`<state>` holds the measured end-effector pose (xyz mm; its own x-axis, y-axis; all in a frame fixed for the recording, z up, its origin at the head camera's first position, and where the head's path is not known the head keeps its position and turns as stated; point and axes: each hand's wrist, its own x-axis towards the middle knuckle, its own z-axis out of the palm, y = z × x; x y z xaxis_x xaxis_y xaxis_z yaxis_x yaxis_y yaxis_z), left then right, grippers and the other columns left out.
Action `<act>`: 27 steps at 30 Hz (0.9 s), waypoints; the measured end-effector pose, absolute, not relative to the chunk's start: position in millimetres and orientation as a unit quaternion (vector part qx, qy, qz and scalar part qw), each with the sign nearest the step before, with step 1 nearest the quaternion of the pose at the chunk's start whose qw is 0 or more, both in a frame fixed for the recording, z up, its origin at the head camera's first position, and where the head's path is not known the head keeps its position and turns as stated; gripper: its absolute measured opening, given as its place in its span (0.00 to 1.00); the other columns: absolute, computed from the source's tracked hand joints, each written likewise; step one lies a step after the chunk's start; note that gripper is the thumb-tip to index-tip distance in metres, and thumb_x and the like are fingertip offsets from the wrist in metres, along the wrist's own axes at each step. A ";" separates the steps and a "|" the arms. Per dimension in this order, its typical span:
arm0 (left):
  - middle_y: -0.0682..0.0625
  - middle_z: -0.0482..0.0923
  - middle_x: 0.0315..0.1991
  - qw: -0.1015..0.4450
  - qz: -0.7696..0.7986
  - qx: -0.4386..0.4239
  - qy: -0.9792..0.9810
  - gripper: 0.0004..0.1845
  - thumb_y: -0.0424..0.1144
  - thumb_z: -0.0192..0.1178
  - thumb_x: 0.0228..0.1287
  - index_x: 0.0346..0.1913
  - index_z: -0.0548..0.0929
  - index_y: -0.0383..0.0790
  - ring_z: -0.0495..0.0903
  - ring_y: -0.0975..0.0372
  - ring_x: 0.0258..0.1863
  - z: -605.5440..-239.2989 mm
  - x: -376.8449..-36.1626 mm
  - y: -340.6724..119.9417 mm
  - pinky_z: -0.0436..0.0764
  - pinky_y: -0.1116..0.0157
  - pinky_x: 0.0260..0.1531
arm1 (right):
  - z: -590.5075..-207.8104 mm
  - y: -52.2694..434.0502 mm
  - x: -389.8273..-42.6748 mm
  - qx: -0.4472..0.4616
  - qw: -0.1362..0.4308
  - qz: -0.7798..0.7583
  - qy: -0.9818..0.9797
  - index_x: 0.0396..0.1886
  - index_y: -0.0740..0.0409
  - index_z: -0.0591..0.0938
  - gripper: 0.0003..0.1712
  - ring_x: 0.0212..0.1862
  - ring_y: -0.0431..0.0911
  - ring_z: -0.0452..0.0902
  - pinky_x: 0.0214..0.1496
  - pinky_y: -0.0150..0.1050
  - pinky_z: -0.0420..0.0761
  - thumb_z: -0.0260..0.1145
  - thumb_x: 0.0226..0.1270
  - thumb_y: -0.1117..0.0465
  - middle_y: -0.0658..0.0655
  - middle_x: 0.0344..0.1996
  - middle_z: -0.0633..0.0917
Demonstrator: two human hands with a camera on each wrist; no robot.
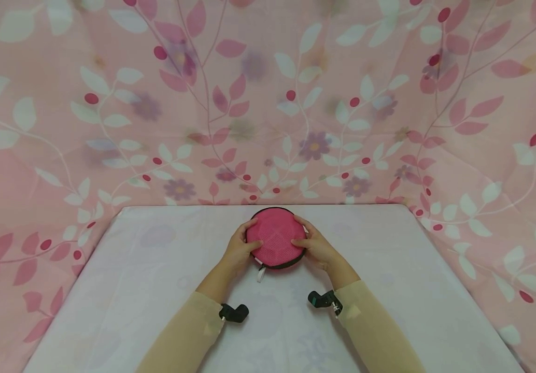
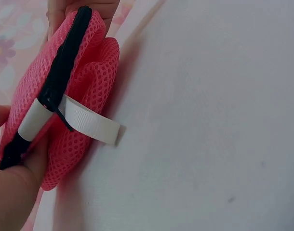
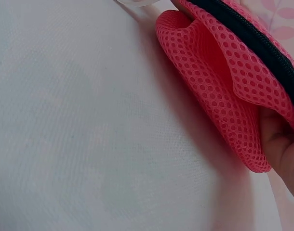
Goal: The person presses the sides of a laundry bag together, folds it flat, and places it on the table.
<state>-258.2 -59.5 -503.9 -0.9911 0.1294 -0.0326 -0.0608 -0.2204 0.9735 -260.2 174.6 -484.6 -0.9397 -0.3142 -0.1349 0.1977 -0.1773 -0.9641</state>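
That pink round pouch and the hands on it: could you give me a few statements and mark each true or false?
1. Both hands hold the pink mesh pouch. True: left hand, right hand.
2. The pouch's zipper edge is white. False: it is black.
3. A white ribbon loop hangs from the pouch. True.
4. The pouch lies on bare wood. False: a pale cloth covers the table.
5. The backdrop is plain blue. False: pink, with leaves and flowers.

Staged recording corner, likely domestic — a table (image 1: 156,290) under a pale, faintly printed cloth, closed in behind and at both sides by a pink sheet (image 1: 268,103) with leaves, berries and purple flowers — no room visible beyond it.
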 end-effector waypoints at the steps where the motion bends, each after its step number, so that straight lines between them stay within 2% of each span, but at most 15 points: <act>1: 0.42 0.59 0.76 0.058 0.776 0.026 0.627 0.38 0.15 0.60 0.56 0.72 0.69 0.38 0.58 0.50 0.74 -503.5 -258.3 -59.8 0.62 0.54 0.71 | -484.4 174.5 -260.1 -0.049 0.166 -0.761 0.625 0.80 0.50 0.56 0.45 0.49 0.45 0.81 0.48 0.36 0.82 0.58 0.67 0.79 0.70 0.62 0.73; 5: 0.40 0.61 0.74 0.046 0.754 0.026 0.655 0.36 0.17 0.62 0.57 0.71 0.70 0.37 0.62 0.48 0.72 -502.4 -257.9 -61.5 0.70 0.58 0.65 | -483.6 173.7 -259.4 -0.039 0.165 -0.745 0.645 0.80 0.49 0.57 0.45 0.52 0.46 0.80 0.50 0.35 0.81 0.60 0.67 0.77 0.71 0.64 0.72; 10: 0.38 0.67 0.70 0.038 0.728 0.024 0.684 0.34 0.21 0.65 0.59 0.69 0.73 0.38 0.73 0.47 0.62 -502.6 -256.9 -63.6 0.81 0.66 0.50 | -482.7 173.9 -259.2 -0.033 0.158 -0.711 0.684 0.79 0.50 0.58 0.44 0.53 0.48 0.79 0.51 0.35 0.81 0.61 0.68 0.75 0.73 0.61 0.73; 17: 0.39 0.71 0.65 0.029 0.669 0.024 0.742 0.30 0.27 0.68 0.61 0.68 0.75 0.41 0.79 0.49 0.55 -498.1 -252.1 -66.9 0.83 0.63 0.47 | -481.0 173.7 -258.4 -0.053 0.121 -0.624 0.770 0.79 0.54 0.59 0.41 0.58 0.54 0.74 0.54 0.37 0.79 0.65 0.70 0.68 0.70 0.67 0.70; 23: 0.37 0.78 0.56 0.026 0.641 0.018 0.767 0.30 0.31 0.68 0.61 0.67 0.75 0.44 0.82 0.53 0.46 -494.1 -248.5 -67.9 0.82 0.66 0.36 | -479.3 173.5 -256.6 -0.056 0.090 -0.547 0.830 0.77 0.52 0.63 0.40 0.54 0.55 0.75 0.47 0.37 0.78 0.68 0.69 0.62 0.64 0.69 0.70; 27: 0.37 0.77 0.56 0.011 0.625 0.027 0.780 0.30 0.31 0.68 0.61 0.67 0.75 0.43 0.82 0.53 0.47 -494.9 -248.7 -66.3 0.83 0.64 0.37 | -477.0 172.4 -254.6 -0.070 0.056 -0.495 0.864 0.76 0.54 0.65 0.39 0.54 0.56 0.76 0.51 0.43 0.80 0.70 0.68 0.61 0.65 0.68 0.69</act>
